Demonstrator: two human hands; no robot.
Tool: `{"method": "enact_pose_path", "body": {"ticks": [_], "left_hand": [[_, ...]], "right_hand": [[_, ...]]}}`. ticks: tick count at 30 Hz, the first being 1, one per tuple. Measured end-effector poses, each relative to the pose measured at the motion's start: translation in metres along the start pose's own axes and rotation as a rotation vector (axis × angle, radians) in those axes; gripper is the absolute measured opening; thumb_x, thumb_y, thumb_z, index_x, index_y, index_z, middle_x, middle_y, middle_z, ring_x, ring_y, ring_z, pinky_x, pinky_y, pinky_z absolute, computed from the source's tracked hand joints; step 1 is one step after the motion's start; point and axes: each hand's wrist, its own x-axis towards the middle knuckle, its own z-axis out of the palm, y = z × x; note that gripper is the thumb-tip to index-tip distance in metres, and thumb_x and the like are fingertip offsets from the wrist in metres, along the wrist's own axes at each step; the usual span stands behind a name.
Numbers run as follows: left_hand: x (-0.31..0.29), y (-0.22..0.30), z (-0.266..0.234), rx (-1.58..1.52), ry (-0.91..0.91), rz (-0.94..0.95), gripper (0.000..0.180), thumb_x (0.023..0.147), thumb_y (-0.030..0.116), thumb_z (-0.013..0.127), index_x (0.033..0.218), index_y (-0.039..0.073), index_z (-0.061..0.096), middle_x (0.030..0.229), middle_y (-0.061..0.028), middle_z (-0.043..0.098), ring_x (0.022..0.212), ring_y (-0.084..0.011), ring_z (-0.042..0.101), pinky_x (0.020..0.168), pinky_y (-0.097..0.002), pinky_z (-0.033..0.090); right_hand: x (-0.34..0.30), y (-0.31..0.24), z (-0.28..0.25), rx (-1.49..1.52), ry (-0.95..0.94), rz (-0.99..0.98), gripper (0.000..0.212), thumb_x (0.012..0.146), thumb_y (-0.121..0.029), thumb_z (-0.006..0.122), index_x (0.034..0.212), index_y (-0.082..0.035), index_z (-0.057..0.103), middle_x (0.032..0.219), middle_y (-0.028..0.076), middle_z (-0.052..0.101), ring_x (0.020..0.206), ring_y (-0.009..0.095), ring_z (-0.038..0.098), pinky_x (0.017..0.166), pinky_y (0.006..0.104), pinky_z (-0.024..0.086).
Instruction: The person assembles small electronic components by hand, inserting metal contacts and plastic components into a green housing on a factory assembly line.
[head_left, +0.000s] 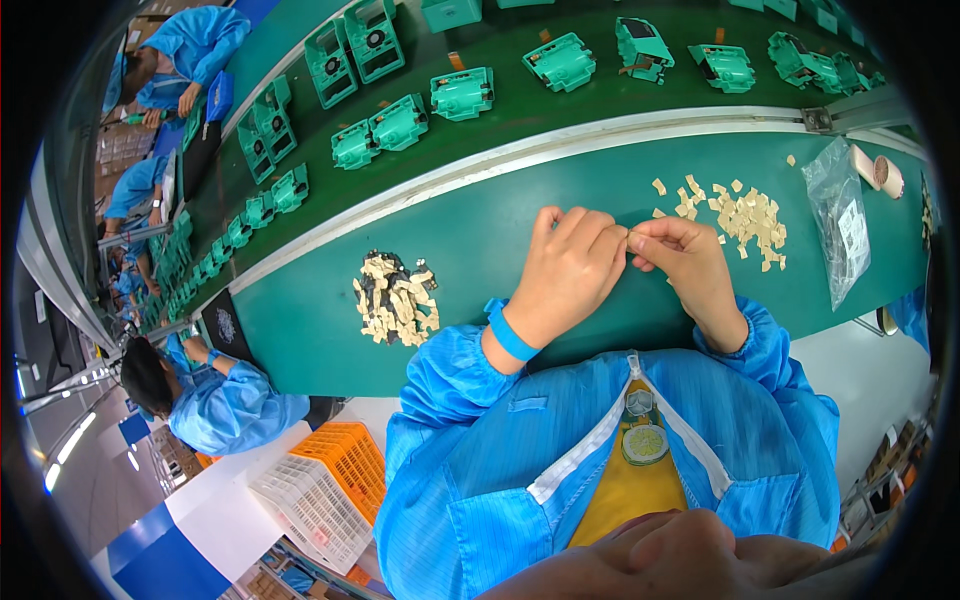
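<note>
My left hand (568, 270) and my right hand (690, 262) meet fingertip to fingertip over the green worktop (480, 230). Both are closed in a pinch around something too small to make out. Just right of my right hand lies a scattered heap of small flat beige pieces (752, 222). Farther off, left of my left hand, sits a pile of beige and black small parts (395, 300). A blue band (510, 332) circles my left wrist.
Beyond a metal rail (500, 168), green plastic housings (462, 93) stand on a dark green conveyor belt (520, 110). A clear plastic bag (838, 225) and a pinkish roll (887, 176) lie at right. Crates (325, 490) stand on the floor; a co-worker (225, 400) sits at left.
</note>
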Motion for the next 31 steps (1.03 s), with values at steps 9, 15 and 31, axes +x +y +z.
{"method": "enact_pose_path", "body": {"ticks": [9, 15, 31], "left_hand": [[-0.001, -0.002, 0.000, -0.043, -0.004, 0.011, 0.016, 0.080, 0.006, 0.077, 0.094, 0.007, 0.069, 0.094, -0.0029, 0.066, 0.083, -0.0221, 0.062, 0.077, -0.0380, 0.042], [-0.001, -0.001, 0.000, -0.071, -0.022, 0.008, 0.016, 0.078, 0.005, 0.077, 0.092, 0.007, 0.070, 0.092, -0.0029, 0.067, 0.083, -0.0222, 0.062, 0.077, -0.0382, 0.042], [-0.002, -0.005, 0.003, -0.299, -0.064, -0.106, 0.010, 0.076, 0.003, 0.076, 0.084, 0.007, 0.070, 0.085, -0.0040, 0.068, 0.075, -0.0234, 0.063, 0.071, -0.0368, 0.043]], "right_hand": [[-0.001, 0.002, -0.004, 0.062, -0.032, -0.029, 0.014, 0.093, -0.004, 0.073, 0.105, 0.004, 0.072, 0.094, 0.008, 0.075, 0.082, 0.011, 0.070, 0.073, 0.0237, 0.058], [0.001, 0.003, -0.009, 0.076, -0.075, -0.041, 0.012, 0.093, -0.003, 0.072, 0.102, 0.004, 0.072, 0.093, 0.007, 0.074, 0.081, 0.010, 0.068, 0.072, 0.0230, 0.056], [0.005, -0.012, -0.025, 0.045, -0.264, 0.060, 0.010, 0.092, -0.002, 0.073, 0.101, 0.002, 0.074, 0.091, 0.006, 0.073, 0.081, 0.012, 0.069, 0.076, 0.0259, 0.057]]}}
